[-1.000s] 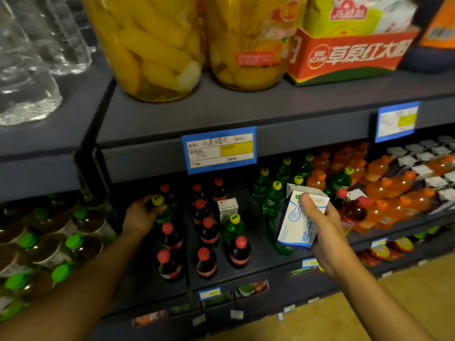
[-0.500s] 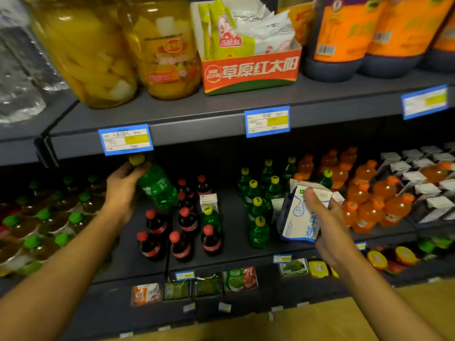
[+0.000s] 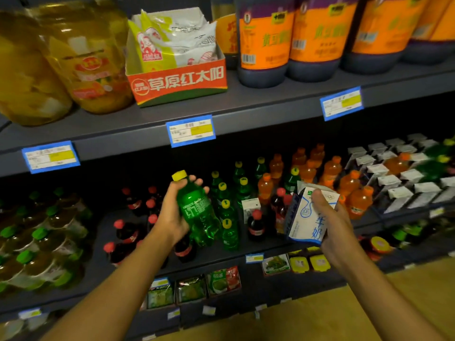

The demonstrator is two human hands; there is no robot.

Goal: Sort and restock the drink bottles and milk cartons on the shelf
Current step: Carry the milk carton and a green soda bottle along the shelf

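Observation:
My left hand (image 3: 172,212) grips a green Sprite bottle (image 3: 197,210) with a yellow cap, held in front of the middle shelf (image 3: 246,249). My right hand (image 3: 337,225) holds a white and blue milk carton (image 3: 307,217) by its side, tilted, just right of centre. On the shelf behind stand dark cola bottles (image 3: 128,232) with red caps, more green bottles (image 3: 229,225), orange soda bottles (image 3: 349,188) and rows of milk cartons (image 3: 398,183) at the right. One small carton (image 3: 251,207) stands among the cola bottles.
Tea bottles with green caps (image 3: 39,244) fill the left of the shelf. Above, the upper shelf (image 3: 270,99) bears fruit jars (image 3: 93,57), a red box of sachets (image 3: 177,80) and dark sauce jugs (image 3: 263,43). Snack packets (image 3: 192,289) line the lower shelf; wooden floor lies bottom right.
My left hand lifted the green bottle out from among the cola bottles and carried it rightward toward the centre. My right hand kept holding the milk carton. The view shifted right.

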